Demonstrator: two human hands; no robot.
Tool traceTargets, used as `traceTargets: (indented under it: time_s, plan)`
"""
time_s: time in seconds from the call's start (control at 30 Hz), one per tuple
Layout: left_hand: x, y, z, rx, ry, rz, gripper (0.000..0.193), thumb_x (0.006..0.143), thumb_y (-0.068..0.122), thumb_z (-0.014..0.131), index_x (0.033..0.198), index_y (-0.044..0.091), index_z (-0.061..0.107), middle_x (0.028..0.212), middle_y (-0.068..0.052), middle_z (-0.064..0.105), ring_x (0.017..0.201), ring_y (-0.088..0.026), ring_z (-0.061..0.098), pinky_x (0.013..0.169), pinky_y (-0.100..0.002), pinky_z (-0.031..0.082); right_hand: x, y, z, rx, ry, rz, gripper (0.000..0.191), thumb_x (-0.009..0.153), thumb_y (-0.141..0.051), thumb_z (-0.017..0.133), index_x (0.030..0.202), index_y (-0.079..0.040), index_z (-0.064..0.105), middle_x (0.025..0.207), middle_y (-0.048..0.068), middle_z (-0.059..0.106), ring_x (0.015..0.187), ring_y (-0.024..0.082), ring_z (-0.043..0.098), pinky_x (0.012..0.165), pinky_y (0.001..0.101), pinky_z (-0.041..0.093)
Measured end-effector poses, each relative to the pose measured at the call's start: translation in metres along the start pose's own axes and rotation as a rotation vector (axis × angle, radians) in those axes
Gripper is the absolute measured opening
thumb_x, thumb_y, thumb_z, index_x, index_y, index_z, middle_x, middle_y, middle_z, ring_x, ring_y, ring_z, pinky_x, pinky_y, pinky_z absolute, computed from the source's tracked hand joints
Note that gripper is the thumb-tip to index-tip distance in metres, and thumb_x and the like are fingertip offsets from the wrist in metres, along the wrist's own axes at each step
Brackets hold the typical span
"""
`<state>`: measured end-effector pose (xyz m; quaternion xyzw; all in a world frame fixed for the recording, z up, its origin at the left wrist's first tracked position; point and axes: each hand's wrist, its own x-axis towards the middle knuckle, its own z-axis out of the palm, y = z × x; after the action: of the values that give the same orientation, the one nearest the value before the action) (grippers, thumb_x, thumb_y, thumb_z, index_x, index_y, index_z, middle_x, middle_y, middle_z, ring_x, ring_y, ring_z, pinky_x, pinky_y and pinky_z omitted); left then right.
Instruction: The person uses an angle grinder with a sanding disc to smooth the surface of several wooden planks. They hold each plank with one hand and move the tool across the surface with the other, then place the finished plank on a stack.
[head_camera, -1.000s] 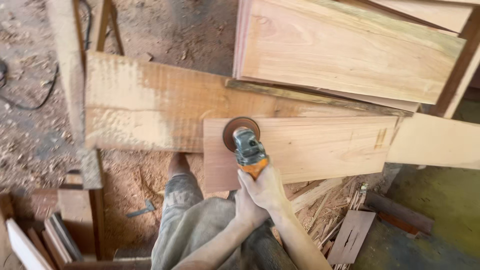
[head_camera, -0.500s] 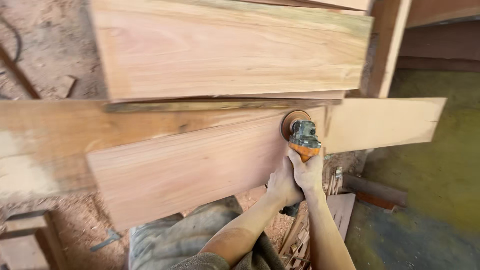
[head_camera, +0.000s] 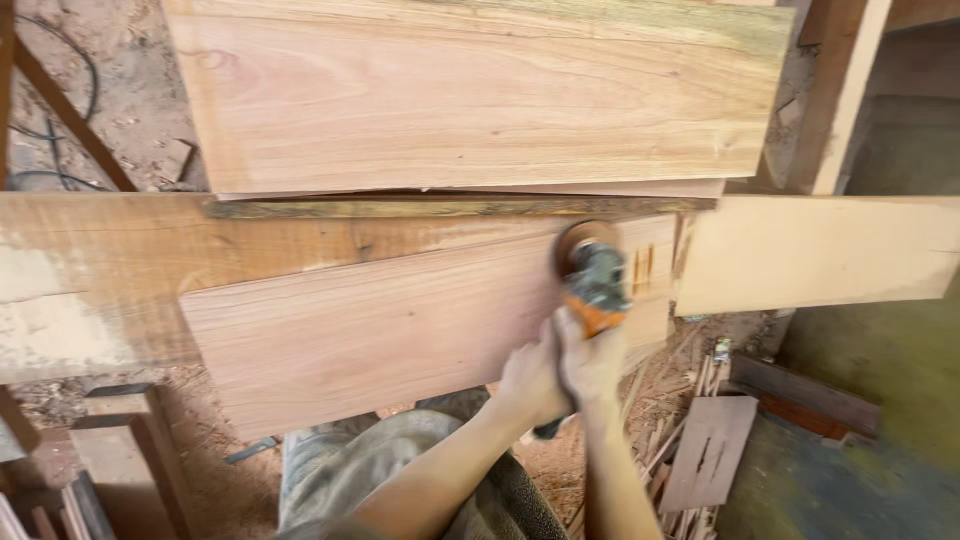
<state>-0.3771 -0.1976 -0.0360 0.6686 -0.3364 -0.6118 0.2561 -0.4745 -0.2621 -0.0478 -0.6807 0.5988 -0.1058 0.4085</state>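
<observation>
Both hands, left hand (head_camera: 528, 378) and right hand (head_camera: 592, 362), grip wrapped tight around the sander (head_camera: 592, 280) near the plank's (head_camera: 400, 330) right edge.

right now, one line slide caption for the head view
Both hands press an orange sander on a reddish plank.

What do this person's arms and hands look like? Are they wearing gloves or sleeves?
No gloves and no sleeves show: both forearms are bare up to the frame edge. The left hand and right hand wear no visible rings or watch. Below the arms, grey-green trousers show.
</observation>
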Motion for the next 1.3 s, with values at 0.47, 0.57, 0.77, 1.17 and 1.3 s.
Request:
traceTargets:
  time_s: [0.47,0.57,0.77,1.17,1.3]
  plan:
    - [-0.144,-0.12,-0.054,-0.401,0.432,-0.177,0.038,0.086,0.032,0.07,0.118,0.012,0.066,0.108,-0.013,0.076,0.102,-0.028,0.076,0.088,-0.044,0.059,-0.107,-0.136,0.145,-0.327,-0.68,0.029,0.039,0.083,-0.041,0.071,0.104,-0.008,0.068,0.086,0.017,0.077,0.078,0.035,0.077,0.068,0.0432,0.062]
    - [-0.111,-0.089,-0.054,-0.331,0.195,-0.156,0.045,0.089,0.032,0.067,0.126,0.008,0.057,0.111,-0.016,0.074,0.102,-0.032,0.075,0.092,-0.047,0.058,-0.083,-0.114,0.111,-0.155,-0.536,0.079,0.028,0.086,-0.027,0.071,0.106,-0.007,0.07,0.09,0.011,0.077,0.081,0.026,0.076,0.073,0.0389,0.062]
    - [-0.06,-0.031,-0.052,-0.202,0.0,-0.16,0.083,0.078,0.037,0.075,0.133,-0.007,0.03,0.1,-0.028,0.071,0.095,-0.047,0.07,0.091,-0.055,0.055,-0.035,-0.061,0.055,-0.055,-0.193,0.124,0.022,0.089,-0.02,0.076,0.101,-0.002,0.07,0.087,0.008,0.075,0.076,0.019,0.072,0.07,0.0342,0.058]
    - [0.051,0.059,0.003,-0.082,-0.235,-0.079,0.083,0.07,0.037,0.081,0.128,-0.003,0.036,0.106,-0.029,0.07,0.103,-0.047,0.068,0.094,-0.053,0.054,0.057,0.017,-0.051,0.151,0.116,0.248,0.018,0.095,-0.015,0.075,0.1,0.003,0.071,0.09,0.005,0.069,0.077,0.011,0.062,0.067,0.0283,0.051]
    - [0.076,0.075,0.011,-0.032,-0.267,-0.007,0.086,0.064,0.028,0.083,0.131,0.001,0.037,0.105,-0.028,0.072,0.102,-0.047,0.069,0.092,-0.052,0.057,0.074,0.03,-0.069,0.268,0.207,0.196,0.019,0.094,-0.015,0.074,0.106,0.0,0.071,0.097,0.002,0.071,0.083,0.008,0.065,0.072,0.0239,0.053]
